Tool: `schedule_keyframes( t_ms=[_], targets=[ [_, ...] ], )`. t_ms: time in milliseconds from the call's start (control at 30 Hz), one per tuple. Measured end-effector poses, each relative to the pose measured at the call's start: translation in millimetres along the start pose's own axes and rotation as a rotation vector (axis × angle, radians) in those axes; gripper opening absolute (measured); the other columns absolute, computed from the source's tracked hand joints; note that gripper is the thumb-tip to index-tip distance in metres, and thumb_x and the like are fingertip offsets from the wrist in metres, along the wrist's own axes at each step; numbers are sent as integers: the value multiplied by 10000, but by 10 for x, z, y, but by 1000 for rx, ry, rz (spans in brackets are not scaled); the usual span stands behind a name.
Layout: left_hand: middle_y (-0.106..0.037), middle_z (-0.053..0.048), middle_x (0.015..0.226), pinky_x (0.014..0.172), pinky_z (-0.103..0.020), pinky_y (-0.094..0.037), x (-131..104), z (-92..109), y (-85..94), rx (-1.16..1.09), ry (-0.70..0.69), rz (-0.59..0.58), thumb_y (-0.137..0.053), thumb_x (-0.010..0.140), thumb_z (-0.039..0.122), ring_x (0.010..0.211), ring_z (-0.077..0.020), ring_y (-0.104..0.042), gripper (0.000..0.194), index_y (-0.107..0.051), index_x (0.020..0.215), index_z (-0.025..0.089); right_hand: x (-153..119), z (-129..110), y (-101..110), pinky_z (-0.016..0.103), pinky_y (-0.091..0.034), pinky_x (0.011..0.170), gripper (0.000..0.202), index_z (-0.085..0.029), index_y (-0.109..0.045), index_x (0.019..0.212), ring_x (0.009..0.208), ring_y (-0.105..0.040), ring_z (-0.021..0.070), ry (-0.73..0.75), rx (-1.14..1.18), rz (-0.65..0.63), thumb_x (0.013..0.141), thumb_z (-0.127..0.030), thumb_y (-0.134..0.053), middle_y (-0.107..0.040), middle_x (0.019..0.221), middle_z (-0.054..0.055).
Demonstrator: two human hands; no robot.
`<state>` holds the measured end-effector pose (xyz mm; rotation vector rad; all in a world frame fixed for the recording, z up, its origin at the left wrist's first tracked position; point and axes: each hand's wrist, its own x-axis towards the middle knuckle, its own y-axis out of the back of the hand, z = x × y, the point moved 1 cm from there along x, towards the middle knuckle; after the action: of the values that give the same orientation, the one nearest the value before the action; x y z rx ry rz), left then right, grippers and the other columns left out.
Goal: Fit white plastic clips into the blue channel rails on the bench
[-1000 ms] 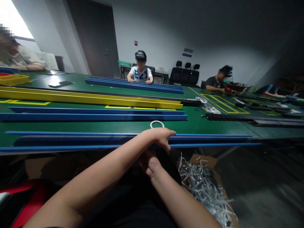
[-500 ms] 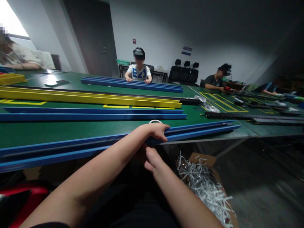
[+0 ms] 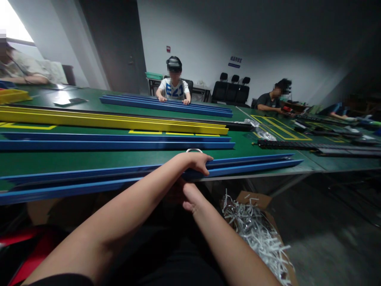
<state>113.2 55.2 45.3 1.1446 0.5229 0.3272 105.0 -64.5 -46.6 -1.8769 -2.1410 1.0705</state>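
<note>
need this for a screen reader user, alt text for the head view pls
The person's left hand grips the near blue rail at the edge of a green table; the right hand reaches under it. A box of white shreds sits below, other people beyond.

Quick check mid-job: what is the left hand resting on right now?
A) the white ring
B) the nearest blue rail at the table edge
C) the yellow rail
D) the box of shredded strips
B: the left hand lies over the nearest blue rail at the table edge; the white ring sits just beyond it.
</note>
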Motion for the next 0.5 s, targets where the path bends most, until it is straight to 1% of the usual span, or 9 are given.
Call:
schedule_keyframes(
  t_ms=[133,167,233,300,367,433,500],
  targets=[
    [-510,-54,1458,990,-293,-443,-13,20,12,19,44,-11,-717,625,523,1233,-252,-552,984,-321,1499,304,24,-1,-10,318,-522,566,377,-218,-610,850,630,-651,186,-68,-49,-38,753,-575,-680,-655,662,15],
    [-524,-61,1444,984,-304,-447,-38,31,-6,38,53,5,-707,645,529,1231,-258,-556,972,-308,1504,310,38,18,-9,323,-524,569,384,-218,-610,858,627,-650,186,-64,-53,-31,752,-581,-677,-657,667,14],
    [-574,-100,1382,950,-338,-470,-124,50,-62,89,78,57,-667,692,556,1195,-282,-581,928,-307,1504,287,76,73,-1,329,-525,570,400,-214,-612,884,620,-648,186,-29,-63,0,761,-592,-660,-658,671,12],
    [-615,-147,1305,883,-371,-501,-256,47,-132,132,111,115,-632,721,584,1125,-313,-617,890,-338,1488,242,115,136,14,327,-517,563,432,-203,-615,930,618,-651,187,10,-84,16,782,-609,-622,-660,682,13],
    [-621,-161,1273,827,-383,-516,-426,7,-197,148,136,170,-628,725,588,1062,-325,-640,872,-358,1471,227,142,179,32,315,-510,554,468,-196,-614,967,626,-657,184,34,-106,-5,808,-634,-570,-666,700,18],
    [-608,-152,1289,844,-379,-508,-622,-73,-248,138,162,216,-621,741,588,1058,-316,-641,844,-364,1466,240,143,188,49,300,-514,555,488,-193,-614,971,642,-663,180,19,-130,-58,829,-651,-523,-672,715,29],
    [-590,-141,1318,898,-367,-484,-837,-184,-285,109,192,259,-601,759,617,1112,-306,-616,810,-389,1452,254,110,158,62,291,-524,553,482,-186,-612,963,648,-668,177,0,-171,-105,850,-639,-494,-680,734,45]
  ],
)
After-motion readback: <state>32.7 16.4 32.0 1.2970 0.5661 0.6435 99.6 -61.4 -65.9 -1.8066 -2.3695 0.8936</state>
